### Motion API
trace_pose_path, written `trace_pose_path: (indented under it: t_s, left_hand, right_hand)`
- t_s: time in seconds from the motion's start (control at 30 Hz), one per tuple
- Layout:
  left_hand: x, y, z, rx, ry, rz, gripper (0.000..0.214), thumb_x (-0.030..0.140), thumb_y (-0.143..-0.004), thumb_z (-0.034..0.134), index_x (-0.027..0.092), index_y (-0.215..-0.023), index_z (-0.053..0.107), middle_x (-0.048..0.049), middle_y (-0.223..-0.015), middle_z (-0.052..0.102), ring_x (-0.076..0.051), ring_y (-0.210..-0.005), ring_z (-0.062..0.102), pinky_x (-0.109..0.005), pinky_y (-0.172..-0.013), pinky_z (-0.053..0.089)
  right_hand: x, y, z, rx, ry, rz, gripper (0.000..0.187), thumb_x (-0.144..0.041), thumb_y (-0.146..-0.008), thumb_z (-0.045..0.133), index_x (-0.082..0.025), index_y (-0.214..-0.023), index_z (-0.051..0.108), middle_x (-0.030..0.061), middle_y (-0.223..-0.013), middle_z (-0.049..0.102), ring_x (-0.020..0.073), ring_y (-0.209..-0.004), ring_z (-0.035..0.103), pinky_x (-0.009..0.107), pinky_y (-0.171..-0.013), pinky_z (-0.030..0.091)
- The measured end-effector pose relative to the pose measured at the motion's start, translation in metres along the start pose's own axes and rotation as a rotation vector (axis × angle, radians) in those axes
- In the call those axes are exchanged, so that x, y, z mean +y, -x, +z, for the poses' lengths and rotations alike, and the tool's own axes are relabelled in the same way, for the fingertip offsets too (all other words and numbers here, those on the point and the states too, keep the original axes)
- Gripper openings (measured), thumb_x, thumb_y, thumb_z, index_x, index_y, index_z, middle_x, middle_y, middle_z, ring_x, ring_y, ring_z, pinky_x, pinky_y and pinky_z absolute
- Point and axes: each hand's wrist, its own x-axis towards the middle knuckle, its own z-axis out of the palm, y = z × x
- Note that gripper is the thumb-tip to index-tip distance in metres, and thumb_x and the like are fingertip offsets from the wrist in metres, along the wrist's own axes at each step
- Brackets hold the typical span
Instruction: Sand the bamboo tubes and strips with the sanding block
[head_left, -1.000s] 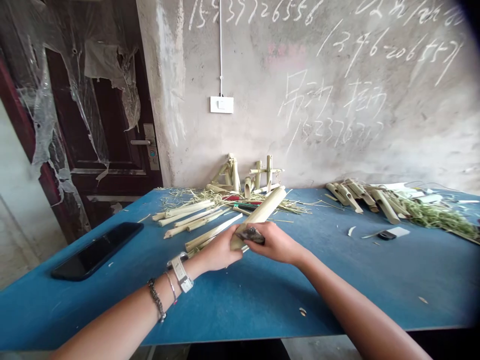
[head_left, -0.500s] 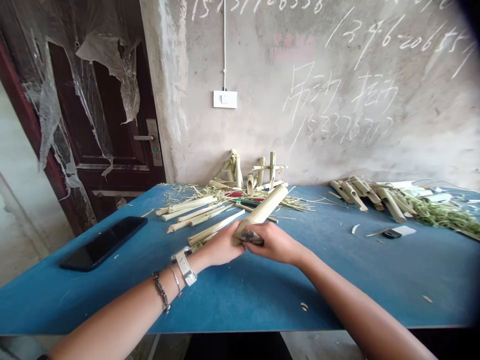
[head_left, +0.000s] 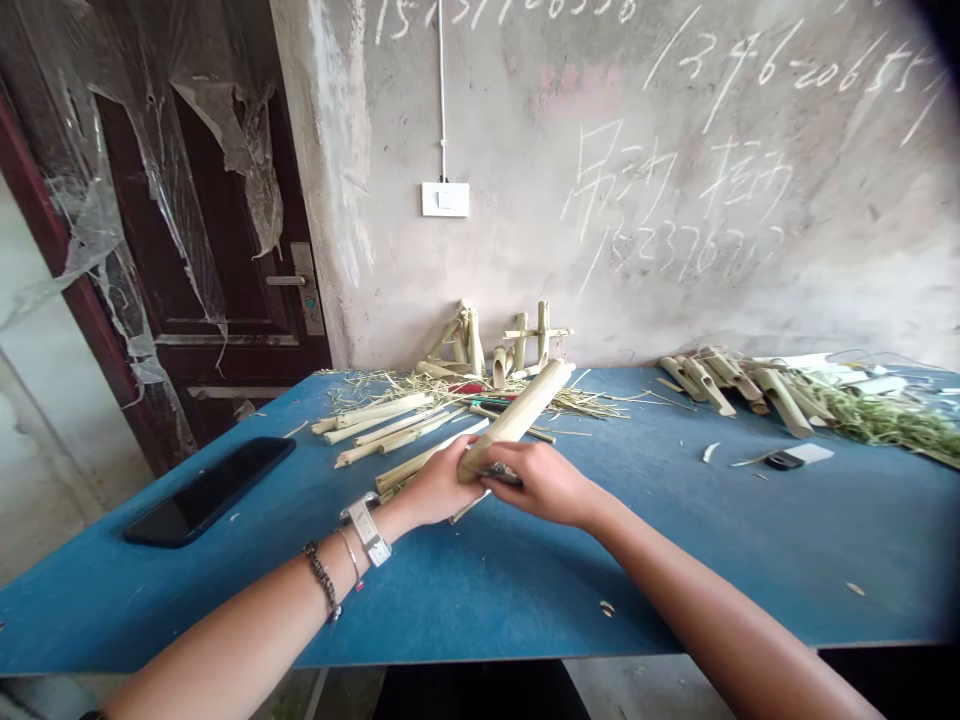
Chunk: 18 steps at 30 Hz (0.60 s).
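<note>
A pale green bamboo tube (head_left: 523, 405) slants up and away from me above the table, its near end gripped by my left hand (head_left: 437, 488). My right hand (head_left: 551, 485) is closed around a small dark tool, seemingly a knife (head_left: 501, 473), and holds it against the tube's near end beside my left fingers. Most of the tool lies hidden in the fist. Under and left of the tube lie several split bamboo strips (head_left: 382, 410).
A blue table (head_left: 337, 620) carries a black phone (head_left: 210, 490) at left. Bamboo shavings and standing bamboo pieces (head_left: 474, 340) are near the wall. Cut tubes (head_left: 780, 400) and green shavings (head_left: 870, 418) lie at right, behind a small black-and-clear object (head_left: 799, 457).
The tube's near end and both hands have shifted slightly left, and the tube's far end sits a little lower left. Both hands keep their grip.
</note>
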Motion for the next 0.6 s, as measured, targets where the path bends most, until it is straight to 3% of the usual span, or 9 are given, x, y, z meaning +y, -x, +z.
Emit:
trace_pose_path:
  t_s: [0.03,0.1,0.23,0.3,0.4,0.53,0.6]
  left_hand:
    - [0.000,0.000,0.000,0.002,0.013,-0.002,0.054,0.018,-0.070,0.062,0.016,-0.123,0.049,-0.0085,-0.115,0.061,-0.028,-0.104,0.055,-0.035,-0.087,0.044]
    - [0.000,0.000,-0.001,-0.016,0.058,-0.030,0.055,0.022,-0.071,0.063,0.018,-0.124,0.048,-0.0084,-0.116,0.061,-0.027,-0.102,0.057,-0.035,-0.086,0.044]
    - [0.003,0.002,-0.002,-0.144,0.249,-0.109,0.057,0.036,-0.078,0.062,0.019,-0.128,0.040,-0.0091,-0.104,0.065,-0.022,-0.080,0.064,-0.033,-0.072,0.049]
    - [0.006,0.004,-0.002,-0.211,0.364,-0.113,0.054,0.044,-0.082,0.059,0.018,-0.126,0.039,-0.0080,-0.096,0.066,-0.019,-0.073,0.063,-0.033,-0.070,0.049]
    - [0.011,0.005,-0.002,-0.254,0.501,-0.107,0.048,0.052,-0.086,0.052,0.019,-0.120,0.044,-0.0058,-0.089,0.065,-0.017,-0.068,0.061,-0.029,-0.063,0.048]
    - [0.008,0.002,0.000,-0.159,0.613,-0.118,0.039,0.056,-0.087,0.049,0.019,-0.098,0.051,-0.0027,-0.082,0.061,-0.013,-0.060,0.055,-0.024,-0.054,0.044]
    - [0.004,-0.001,0.002,-0.092,0.645,-0.115,0.040,0.058,-0.088,0.047,0.018,-0.086,0.050,0.0000,-0.071,0.057,-0.011,-0.056,0.051,-0.024,-0.054,0.044]
  right_hand:
    - [0.000,0.000,0.000,-0.032,-0.034,-0.024,0.014,-0.023,-0.086,0.051,-0.020,-0.095,0.061,0.0054,-0.087,0.070,0.0174,-0.072,0.064,0.026,-0.063,0.045]
    - [0.013,0.002,-0.010,0.034,-0.060,0.078,0.015,-0.028,-0.086,0.051,-0.019,-0.092,0.063,0.0045,-0.079,0.070,0.0170,-0.065,0.062,0.026,-0.059,0.044]
    - [0.056,0.009,-0.041,0.480,0.141,0.518,0.023,-0.037,-0.080,0.054,-0.019,-0.067,0.055,0.0037,-0.056,0.060,0.0173,-0.051,0.052,0.027,-0.049,0.034]
    - [0.063,0.011,-0.046,0.612,0.186,0.572,0.021,-0.037,-0.079,0.053,-0.020,-0.066,0.052,0.0037,-0.057,0.059,0.0176,-0.052,0.052,0.027,-0.050,0.034]
    - [0.045,0.009,-0.033,0.567,0.106,0.411,0.013,-0.032,-0.082,0.048,-0.020,-0.081,0.053,0.0031,-0.066,0.062,0.0166,-0.058,0.055,0.026,-0.055,0.038]
    - [0.006,0.004,-0.006,0.280,0.054,0.064,0.012,-0.019,-0.082,0.048,-0.021,-0.093,0.052,0.0046,-0.089,0.063,0.0153,-0.070,0.058,0.024,-0.060,0.041]
    - [-0.001,0.003,0.000,0.139,0.035,-0.074,0.015,-0.015,-0.082,0.050,-0.022,-0.095,0.053,0.0044,-0.094,0.063,0.0154,-0.075,0.058,0.024,-0.061,0.042]
